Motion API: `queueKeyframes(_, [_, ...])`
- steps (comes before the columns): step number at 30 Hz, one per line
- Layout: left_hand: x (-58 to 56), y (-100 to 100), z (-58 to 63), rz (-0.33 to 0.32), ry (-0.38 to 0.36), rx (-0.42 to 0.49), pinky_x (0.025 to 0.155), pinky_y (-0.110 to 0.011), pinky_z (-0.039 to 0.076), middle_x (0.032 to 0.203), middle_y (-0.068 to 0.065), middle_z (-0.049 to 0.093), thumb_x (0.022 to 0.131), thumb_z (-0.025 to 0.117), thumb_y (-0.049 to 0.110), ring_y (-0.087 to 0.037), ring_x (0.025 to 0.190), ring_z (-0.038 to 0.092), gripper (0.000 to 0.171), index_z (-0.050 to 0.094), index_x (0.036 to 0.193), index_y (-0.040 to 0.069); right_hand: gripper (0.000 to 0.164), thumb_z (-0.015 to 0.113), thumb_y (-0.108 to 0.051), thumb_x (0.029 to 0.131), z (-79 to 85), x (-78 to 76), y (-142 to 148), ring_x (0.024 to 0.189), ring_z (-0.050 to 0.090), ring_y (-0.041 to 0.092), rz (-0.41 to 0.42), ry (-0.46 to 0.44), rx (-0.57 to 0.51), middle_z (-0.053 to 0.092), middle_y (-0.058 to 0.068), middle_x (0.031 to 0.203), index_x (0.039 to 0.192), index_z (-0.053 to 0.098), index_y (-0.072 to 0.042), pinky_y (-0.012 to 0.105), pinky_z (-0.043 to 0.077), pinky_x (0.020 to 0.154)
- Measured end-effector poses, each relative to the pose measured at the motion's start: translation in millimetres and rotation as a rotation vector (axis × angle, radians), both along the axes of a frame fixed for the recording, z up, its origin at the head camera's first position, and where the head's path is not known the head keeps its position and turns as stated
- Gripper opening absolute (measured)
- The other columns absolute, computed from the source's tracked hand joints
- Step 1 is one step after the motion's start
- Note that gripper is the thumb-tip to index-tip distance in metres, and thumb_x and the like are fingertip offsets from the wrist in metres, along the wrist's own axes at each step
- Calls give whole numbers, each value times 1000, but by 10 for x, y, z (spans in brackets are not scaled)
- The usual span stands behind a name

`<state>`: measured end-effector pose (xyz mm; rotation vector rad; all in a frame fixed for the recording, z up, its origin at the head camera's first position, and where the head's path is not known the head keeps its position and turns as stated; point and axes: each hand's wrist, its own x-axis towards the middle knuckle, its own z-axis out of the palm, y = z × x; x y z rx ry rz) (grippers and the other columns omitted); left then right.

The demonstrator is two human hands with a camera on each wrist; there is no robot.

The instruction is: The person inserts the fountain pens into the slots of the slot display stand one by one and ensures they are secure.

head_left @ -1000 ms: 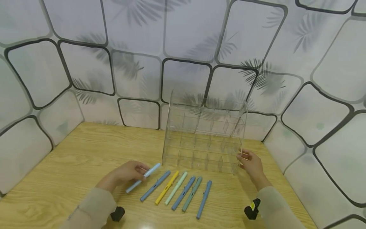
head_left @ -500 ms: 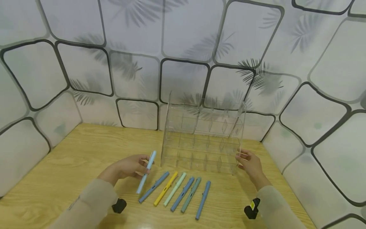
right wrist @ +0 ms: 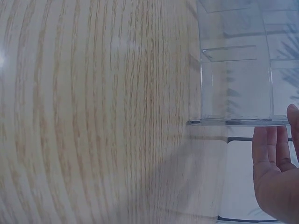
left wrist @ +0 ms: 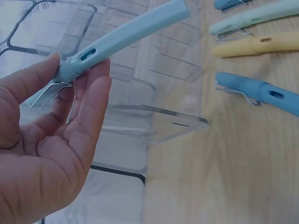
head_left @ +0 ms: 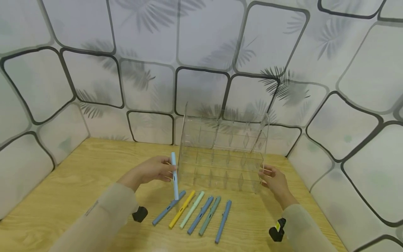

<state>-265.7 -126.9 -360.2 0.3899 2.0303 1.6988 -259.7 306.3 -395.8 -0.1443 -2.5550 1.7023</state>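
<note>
Pale blue, one pen (head_left: pixel 175 175) is lifted between thumb and fingers of the left hand (head_left: pixel 155 170) beside the clear rack (head_left: pixel 223 158), whose side the right hand (head_left: pixel 276 182) touches with straight fingers. Six other pens (head_left: pixel 200 215) lie on the worktop (head_left: pixel 110 162); none shows in the rack. Only the left wrist view reveals the wire clip (left wrist: pixel 52 90).

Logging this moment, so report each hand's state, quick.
Left hand: closed, holding the light blue pen.
Right hand: open, touching the side of the clear rack.
</note>
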Motion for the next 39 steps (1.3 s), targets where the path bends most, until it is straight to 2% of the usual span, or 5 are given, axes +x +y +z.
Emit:
queueKeyframes(8, [-115,218,403,68,85,-45,87,-44,51,110,-17,60,95,61,13,-31,99,63,20,55,107,-2,48,57,-12,97,14,11,-13,120,46,34,1,0,-13,43,28,136,139,41,4,33,54,83])
queueKeyframes(14, [-224,372,651,203,167,-96,88,-43,51,108,-14,64,90,68,15,-30,100,64,20,59,102,2,47,58,-12,96,14,14,-6,115,53,30,-2,-1,-14,42,28,136,138,41,3,32,54,82])
queueKeyframes(20, [-321,513,846,314,174,-36,87,-37,52,104,-16,67,89,69,11,-25,95,65,18,58,97,0,47,57,-11,97,15,15,1,115,52,31,0,-5,-6,42,28,136,138,42,2,32,54,83])
queueKeyframes(34, [-447,888,1025,519,130,317,78,-24,54,107,-19,64,89,67,5,-15,84,68,24,57,109,-5,45,58,-10,96,6,16,-5,115,51,34,-13,6,6,44,29,134,137,43,3,33,55,81])
queueKeyframes(39, [-490,1040,1000,555,122,338,76,-22,54,107,-20,65,90,65,5,-17,87,68,27,57,114,-6,47,57,-11,96,4,2,3,115,51,33,-13,2,0,44,28,135,138,42,3,32,55,81])
